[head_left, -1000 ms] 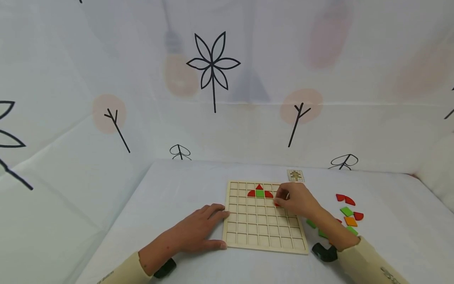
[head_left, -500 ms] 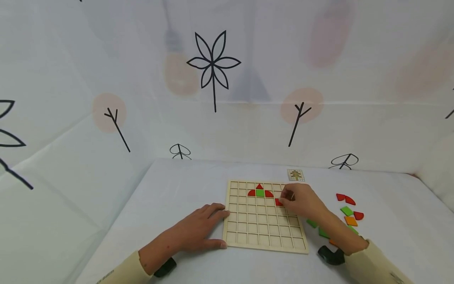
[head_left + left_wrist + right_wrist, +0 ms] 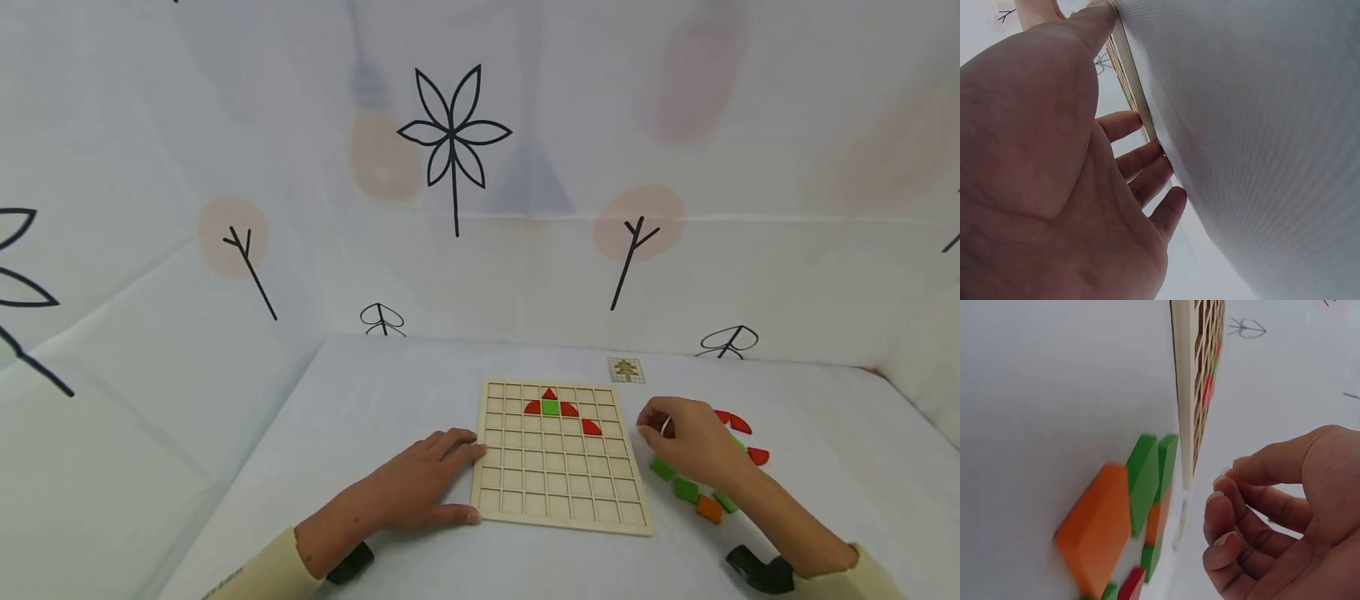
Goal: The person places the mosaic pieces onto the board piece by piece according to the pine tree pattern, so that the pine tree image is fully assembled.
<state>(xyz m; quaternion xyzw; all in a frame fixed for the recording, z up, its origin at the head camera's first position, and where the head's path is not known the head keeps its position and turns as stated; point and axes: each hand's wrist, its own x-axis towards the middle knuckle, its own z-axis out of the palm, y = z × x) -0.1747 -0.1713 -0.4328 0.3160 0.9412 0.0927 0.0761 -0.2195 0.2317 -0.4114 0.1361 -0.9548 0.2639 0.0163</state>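
Observation:
My left hand [image 3: 423, 483] lies with fingers spread at the left edge of a square wooden grid board [image 3: 532, 483]; its fingertips touch the rim and the thumb rests by the near corner. On the board sit a red triangle [image 3: 549, 394], a green square [image 3: 551, 407] below it, red quarter-round tiles [image 3: 532, 407] on both sides, and another red quarter-round tile [image 3: 591, 427] one row lower at the right. Off the board's right edge hovers my right hand [image 3: 693, 442], fingers loosely curled and thumb near the index fingertip. Nothing shows between them in the right wrist view.
Several loose tiles lie right of the board, among them a green tile [image 3: 686, 490], an orange tile [image 3: 709, 508] and a red tile [image 3: 758, 456]; the right hand and forearm hide some. A small card [image 3: 626, 370] with a tree pattern lies behind the board.
My right hand has let go of the red quarter-round tile, which stays on the board, and has moved right, off the board toward the loose tiles. The left hand has stayed still.

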